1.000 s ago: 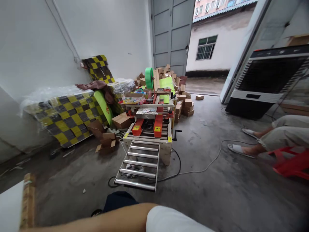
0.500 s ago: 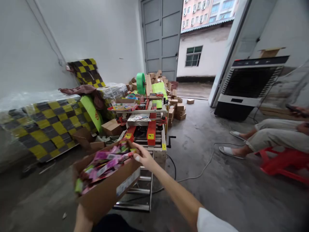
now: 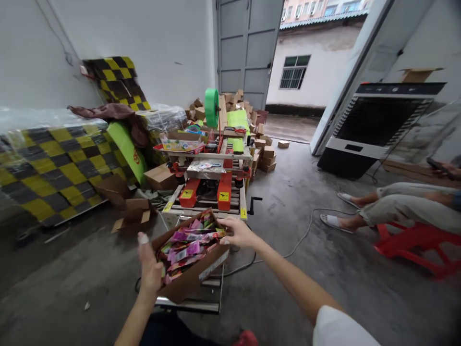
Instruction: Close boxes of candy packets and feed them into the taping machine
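Note:
An open cardboard box full of small pink, purple and green wrapped packets sits tilted over the near end of a roller conveyor. My right hand grips its far right corner, thumb over the rim. Against the left side of the box presses my left hand, thumb pointing up; its other fingers are partly hidden. Just beyond the box stands a carton sealing machine with red side belts and a green tape roll on top.
Flattened and open cartons lie on the floor at left, before a wrapped yellow-black stack. Small boxes are piled beyond the machine. A cable crosses the floor towards a person seated on a red stool. An air cooler stands by the doorway.
The box has moved right and come over the conveyor's near end. My left hand has shifted from beneath its near corner to its left side; my right hand keeps its corner grip.

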Available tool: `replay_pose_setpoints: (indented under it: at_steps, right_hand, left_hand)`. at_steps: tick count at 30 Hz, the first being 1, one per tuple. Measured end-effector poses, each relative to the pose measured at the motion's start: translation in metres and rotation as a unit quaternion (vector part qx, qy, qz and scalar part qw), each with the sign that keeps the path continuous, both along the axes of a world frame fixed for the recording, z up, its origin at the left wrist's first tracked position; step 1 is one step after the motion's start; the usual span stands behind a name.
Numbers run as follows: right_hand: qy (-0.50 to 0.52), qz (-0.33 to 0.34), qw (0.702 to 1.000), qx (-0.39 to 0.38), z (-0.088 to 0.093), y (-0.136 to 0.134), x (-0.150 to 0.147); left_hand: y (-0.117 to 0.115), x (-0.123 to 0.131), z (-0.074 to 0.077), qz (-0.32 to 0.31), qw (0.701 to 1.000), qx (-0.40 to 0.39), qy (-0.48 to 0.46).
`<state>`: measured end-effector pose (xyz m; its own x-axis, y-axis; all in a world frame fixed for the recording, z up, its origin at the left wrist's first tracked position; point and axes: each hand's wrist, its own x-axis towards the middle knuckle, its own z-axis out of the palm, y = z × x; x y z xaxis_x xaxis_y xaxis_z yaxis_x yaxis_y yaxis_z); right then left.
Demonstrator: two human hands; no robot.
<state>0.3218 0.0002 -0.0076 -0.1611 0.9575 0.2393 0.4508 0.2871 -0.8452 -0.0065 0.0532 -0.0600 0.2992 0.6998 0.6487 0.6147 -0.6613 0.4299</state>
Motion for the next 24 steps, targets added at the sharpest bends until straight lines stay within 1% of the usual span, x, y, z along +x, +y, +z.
replay_pose_setpoints:
  at_steps: [2,3,4,6,9,11,13,14,16,17,18,19,21,23,24]
  right_hand:
    - [-0.067,0.055,0.996,-0.009,0.013,0.004,0.002]
    - [-0.1,0.083,0.991,-0.008,0.018,0.004,0.001]
    - [-0.132,0.113,0.985,-0.007,0.022,0.005,0.0]
    - [-0.19,0.165,0.968,-0.006,0.028,0.008,-0.005]
    - [-0.244,0.219,0.945,-0.014,0.031,0.018,-0.012]
    - [-0.251,0.227,0.94,-0.029,0.028,0.03,-0.017]
    - [-0.24,0.212,0.946,-0.053,0.023,0.041,-0.023]
    - [-0.232,0.196,0.951,-0.065,0.02,0.045,-0.026]
    - [-0.219,0.152,0.961,-0.076,0.015,0.051,-0.032]
    - [-0.216,0.127,0.965,-0.078,0.013,0.053,-0.035]
    - [-0.215,0.103,0.968,-0.079,0.012,0.054,-0.037]
    - [-0.216,0.083,0.97,-0.08,0.011,0.053,-0.039]
    - [-0.219,0.046,0.971,-0.083,0.012,0.048,-0.044]
    - [-0.225,-0.004,0.971,-0.082,0.012,0.039,-0.051]
    - [-0.227,-0.039,0.97,-0.074,0.011,0.033,-0.056]
  left_hand:
    - [0.002,0.005,0.008,-0.046,0.994,0.049,0.081]
    - [0.002,0.011,0.01,-0.073,0.986,0.073,0.131]
    - [0.002,0.017,0.011,-0.095,0.976,0.089,0.177]
    - [0.003,0.028,0.009,-0.119,0.959,0.105,0.233]
    - [0.007,0.037,-0.004,-0.133,0.947,0.067,0.283]
    - [0.016,0.038,-0.012,-0.143,0.939,0.009,0.313]
    - [0.029,0.036,-0.013,-0.162,0.927,-0.07,0.33]
    - [0.036,0.034,-0.011,-0.183,0.917,-0.118,0.333]
    - [0.048,0.027,0.001,-0.238,0.89,-0.213,0.326]
    - [0.052,0.024,0.008,-0.264,0.875,-0.247,0.321]
    - [0.055,0.02,0.015,-0.28,0.865,-0.27,0.317]
    - [0.055,0.017,0.021,-0.285,0.861,-0.282,0.314]
    - [0.051,0.014,0.028,-0.277,0.868,-0.284,0.299]
    - [0.042,0.017,0.026,-0.254,0.886,-0.287,0.26]
    - [0.035,0.022,0.022,-0.232,0.901,-0.288,0.228]
